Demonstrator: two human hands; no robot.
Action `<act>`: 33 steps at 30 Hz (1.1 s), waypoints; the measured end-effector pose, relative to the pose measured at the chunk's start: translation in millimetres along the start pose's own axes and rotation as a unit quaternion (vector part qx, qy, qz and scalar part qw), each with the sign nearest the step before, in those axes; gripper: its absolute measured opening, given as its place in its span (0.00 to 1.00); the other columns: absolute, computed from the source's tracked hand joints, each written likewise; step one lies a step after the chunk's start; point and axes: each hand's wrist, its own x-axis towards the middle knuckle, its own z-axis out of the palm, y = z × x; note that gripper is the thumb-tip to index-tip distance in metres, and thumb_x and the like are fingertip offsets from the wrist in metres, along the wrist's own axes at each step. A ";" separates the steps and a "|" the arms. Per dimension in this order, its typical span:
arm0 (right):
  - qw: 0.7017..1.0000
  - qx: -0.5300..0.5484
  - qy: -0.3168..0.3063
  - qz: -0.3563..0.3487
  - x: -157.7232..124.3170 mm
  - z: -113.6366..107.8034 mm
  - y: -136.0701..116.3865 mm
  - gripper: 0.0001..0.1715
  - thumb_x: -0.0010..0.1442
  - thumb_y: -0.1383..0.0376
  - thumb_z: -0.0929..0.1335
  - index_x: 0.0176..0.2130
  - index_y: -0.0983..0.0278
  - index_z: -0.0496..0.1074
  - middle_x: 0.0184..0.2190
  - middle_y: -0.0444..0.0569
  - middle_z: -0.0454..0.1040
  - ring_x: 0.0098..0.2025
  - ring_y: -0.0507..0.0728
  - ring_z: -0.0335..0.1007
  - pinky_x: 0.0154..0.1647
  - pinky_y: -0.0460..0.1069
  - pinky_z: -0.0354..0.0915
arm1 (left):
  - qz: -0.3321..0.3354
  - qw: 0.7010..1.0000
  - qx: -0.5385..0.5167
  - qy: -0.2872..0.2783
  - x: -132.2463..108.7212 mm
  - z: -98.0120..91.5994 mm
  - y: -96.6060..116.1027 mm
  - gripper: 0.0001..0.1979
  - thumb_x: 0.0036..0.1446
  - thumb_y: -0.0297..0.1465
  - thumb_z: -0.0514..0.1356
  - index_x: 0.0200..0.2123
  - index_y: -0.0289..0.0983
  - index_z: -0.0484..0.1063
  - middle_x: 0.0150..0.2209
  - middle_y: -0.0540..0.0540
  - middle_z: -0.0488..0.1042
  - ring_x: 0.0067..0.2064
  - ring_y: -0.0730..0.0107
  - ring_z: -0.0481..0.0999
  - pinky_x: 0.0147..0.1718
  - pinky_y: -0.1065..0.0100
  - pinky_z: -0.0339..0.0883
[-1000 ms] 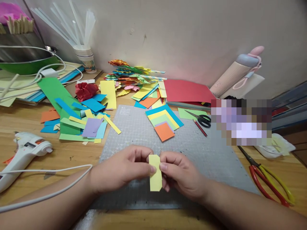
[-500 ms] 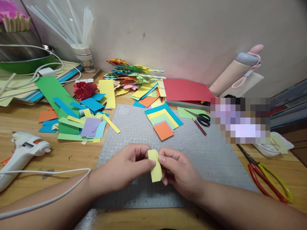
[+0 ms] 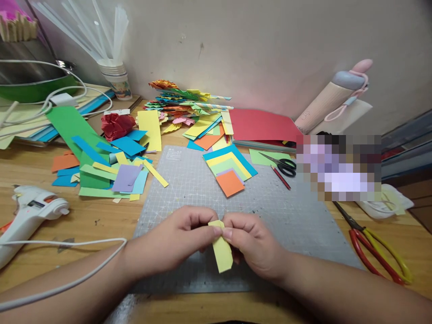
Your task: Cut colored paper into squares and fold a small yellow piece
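Between my hands is a small pale yellow paper strip (image 3: 222,256), held above the grey cutting mat (image 3: 182,180). My left hand (image 3: 194,227) pinches its upper part with the thumb on top. From the other side my right hand (image 3: 251,236) grips the strip, and the two thumb tips nearly meet on it. The fingers behind the paper are mostly hidden. Beyond the hands, a fanned stack of coloured paper squares (image 3: 230,171), orange on top, lies on the mat.
Black scissors (image 3: 283,165) and a red pencil (image 3: 281,177) lie right of the squares. Red-and-yellow-handled scissors (image 3: 374,247) are at far right. Paper scraps (image 3: 126,177) heap at left, near a white glue gun (image 3: 37,211). Its white cable (image 3: 101,269) crosses over my left forearm.
Both thumbs have come together near the strip's top end. The strip has shifted lower and tilted a little, and a crease or fold shows at its top.
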 end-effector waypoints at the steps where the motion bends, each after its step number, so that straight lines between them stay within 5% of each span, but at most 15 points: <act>1: 1.000 0.022 -0.008 0.005 0.2 0.0 0.8 0.17 0.59 0.59 0.65 0.23 0.63 0.62 0.16 0.39 0.61 0.17 0.46 0.55 0.17 0.42 0.51 | 0.005 1.000 0.002 0.007 -0.4 0.0 0.7 0.16 0.60 0.39 0.53 0.23 0.36 0.61 0.23 0.55 0.55 0.27 0.75 0.55 0.26 0.70 0.50; 5: 0.995 0.096 -0.024 0.022 0.8 -0.5 3.9 0.18 0.59 0.54 0.66 0.26 0.64 0.63 0.18 0.39 0.63 0.18 0.46 0.56 0.15 0.41 0.51 | 0.029 0.998 0.025 0.052 -3.4 1.3 3.4 0.17 0.61 0.39 0.52 0.23 0.36 0.60 0.23 0.55 0.56 0.27 0.75 0.56 0.26 0.71 0.52; 11: 0.998 0.048 0.000 0.037 1.7 -2.7 -0.3 0.20 0.57 0.52 0.68 0.26 0.64 0.62 0.18 0.40 0.64 0.17 0.46 0.56 0.15 0.41 0.50 | 0.033 0.992 0.075 0.096 -2.6 2.1 2.1 0.17 0.61 0.39 0.51 0.22 0.37 0.59 0.22 0.55 0.53 0.26 0.75 0.54 0.24 0.71 0.49; 17: 0.999 -0.034 -0.007 -0.034 0.2 -0.2 -7.4 0.20 0.58 0.57 0.67 0.22 0.63 0.60 0.16 0.38 0.58 0.19 0.46 0.50 0.19 0.43 0.49 | 0.020 0.999 0.027 0.032 -1.4 1.2 -0.9 0.17 0.60 0.39 0.52 0.22 0.37 0.56 0.22 0.56 0.51 0.26 0.75 0.51 0.23 0.71 0.47; 22: 0.999 -0.044 -0.012 0.020 0.9 1.8 -6.2 0.21 0.52 0.56 0.71 0.22 0.64 0.59 0.18 0.38 0.57 0.21 0.46 0.49 0.21 0.43 0.50 | 0.014 0.999 0.046 0.010 -1.4 0.6 0.6 0.13 0.57 0.33 0.53 0.22 0.37 0.58 0.22 0.55 0.52 0.27 0.75 0.53 0.25 0.70 0.47; 29: 0.999 0.031 0.010 0.034 6.1 -3.2 -2.4 0.18 0.58 0.53 0.67 0.27 0.63 0.63 0.18 0.39 0.62 0.18 0.47 0.55 0.16 0.42 0.49 | 0.056 0.990 0.061 0.118 1.6 -0.8 1.0 0.14 0.58 0.35 0.53 0.22 0.37 0.60 0.23 0.54 0.58 0.28 0.74 0.58 0.28 0.71 0.53; 33: 0.999 -0.017 0.034 -0.001 6.6 -4.3 -4.4 0.17 0.58 0.56 0.67 0.26 0.63 0.62 0.19 0.38 0.61 0.19 0.47 0.53 0.19 0.43 0.50 | 0.055 0.988 0.063 0.127 1.6 -0.7 0.5 0.14 0.58 0.36 0.53 0.22 0.37 0.59 0.23 0.55 0.56 0.28 0.74 0.57 0.27 0.70 0.52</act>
